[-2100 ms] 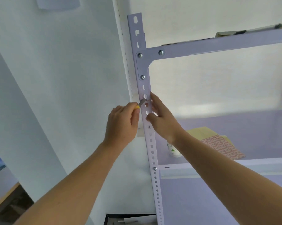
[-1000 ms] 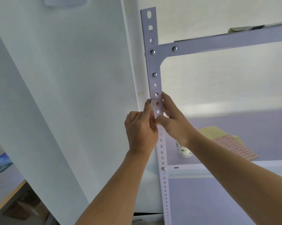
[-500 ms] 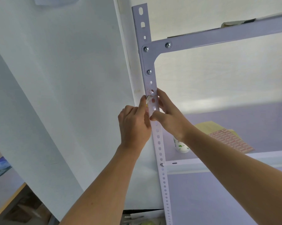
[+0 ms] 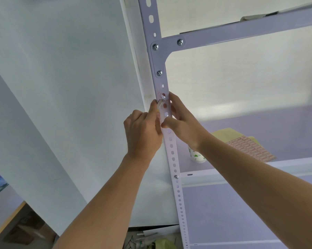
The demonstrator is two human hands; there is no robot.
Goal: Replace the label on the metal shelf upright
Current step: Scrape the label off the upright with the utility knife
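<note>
Since two seconds ago the left hand [image 4: 144,130] has closed in from the left and now sits tight against the upright [image 4: 175,159], and over the last half second neither of the two hands has shifted much. It grips one small scraper [image 4: 159,104], whose tip touches the upper left edge of the single worn label [image 4: 165,107], reddish and stuck on the upright's front face below the three bolts of the corner bracket [image 4: 157,56]. The right hand [image 4: 183,121] pinches the upright, with its thumb across the front just under the label and its fingers along the right edge. On the shelf [image 4: 259,169] behind lie one sheet of labels [image 4: 250,150] and one small bottle [image 4: 196,156].
</note>
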